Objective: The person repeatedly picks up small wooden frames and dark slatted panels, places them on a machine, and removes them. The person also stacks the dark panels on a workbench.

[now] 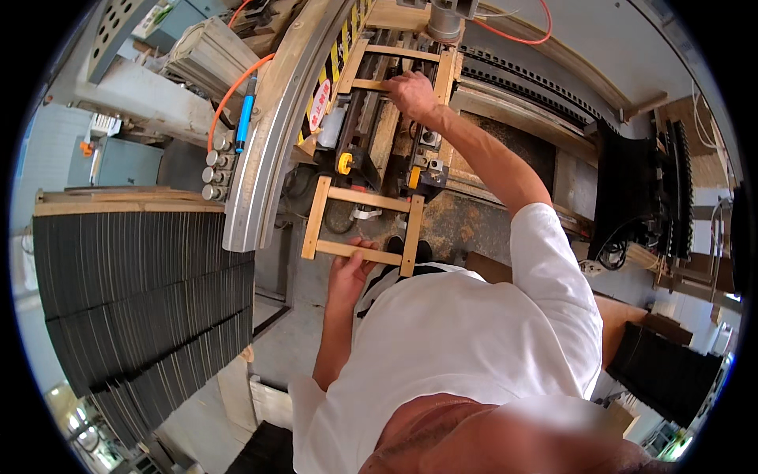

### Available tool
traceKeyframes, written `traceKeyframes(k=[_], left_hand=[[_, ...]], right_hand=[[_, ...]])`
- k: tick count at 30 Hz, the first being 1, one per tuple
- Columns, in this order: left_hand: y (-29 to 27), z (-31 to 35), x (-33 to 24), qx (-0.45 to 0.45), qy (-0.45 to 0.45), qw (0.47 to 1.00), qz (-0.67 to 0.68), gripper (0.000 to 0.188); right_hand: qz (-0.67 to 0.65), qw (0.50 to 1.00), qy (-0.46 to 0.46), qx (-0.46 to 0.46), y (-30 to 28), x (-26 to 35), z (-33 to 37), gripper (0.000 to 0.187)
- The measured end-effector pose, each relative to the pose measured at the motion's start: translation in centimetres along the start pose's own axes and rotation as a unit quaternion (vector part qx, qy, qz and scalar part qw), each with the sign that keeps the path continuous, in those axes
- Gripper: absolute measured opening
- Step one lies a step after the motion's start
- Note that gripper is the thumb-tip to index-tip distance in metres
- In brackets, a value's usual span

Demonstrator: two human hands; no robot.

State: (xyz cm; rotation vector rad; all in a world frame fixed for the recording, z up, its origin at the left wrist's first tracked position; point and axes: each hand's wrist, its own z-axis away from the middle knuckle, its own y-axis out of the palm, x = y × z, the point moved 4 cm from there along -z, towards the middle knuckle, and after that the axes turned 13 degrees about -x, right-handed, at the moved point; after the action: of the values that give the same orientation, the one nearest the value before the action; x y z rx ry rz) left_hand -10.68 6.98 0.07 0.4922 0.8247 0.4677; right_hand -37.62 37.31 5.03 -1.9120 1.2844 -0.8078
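Note:
My left hand is closed on the near crossbar of a light wooden frame. The frame has two side bars and two crossbars, and it is held in front of my waist. Reaching forward, my right hand grips the near crossbar of a second, similar wooden frame, which sits on the machine. Its fingertips are partly hidden behind the hand. Two yellow knobs, a left one and a right one, lie between the two frames.
A metal beam with a striped warning strip runs along the left. A blue air gun hangs there on an orange hose. Stacked black panels stand at left. Sawdust covers the area right of the machine, near a black slatted rail.

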Motion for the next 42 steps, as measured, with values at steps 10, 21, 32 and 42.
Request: traceKeyframes(k=[10,21,32,42], left_hand=[[-4.9,1.7,3.4,-0.147,0.073,0.985,0.046,0.032],[-9.4,0.7,4.9,-0.204,0.096,0.973,0.056,0.031],[-10.4,3.7,5.2,-0.299,0.121,0.946,-0.022,0.037],[-9.2,14.7,-2.6,-0.331,0.292,0.871,-0.215,0.035]], right_hand=[[0.089,0.995,-0.002,0.05,1.4,-4.5,-3.6,0.033],[0.097,0.995,-0.015,0.031,2.2,-5.3,-3.8,0.033],[0.045,0.999,-0.026,0.004,1.5,-5.5,-3.2,0.029],[0.088,0.987,0.044,0.125,1.3,-4.4,-4.1,0.031]])
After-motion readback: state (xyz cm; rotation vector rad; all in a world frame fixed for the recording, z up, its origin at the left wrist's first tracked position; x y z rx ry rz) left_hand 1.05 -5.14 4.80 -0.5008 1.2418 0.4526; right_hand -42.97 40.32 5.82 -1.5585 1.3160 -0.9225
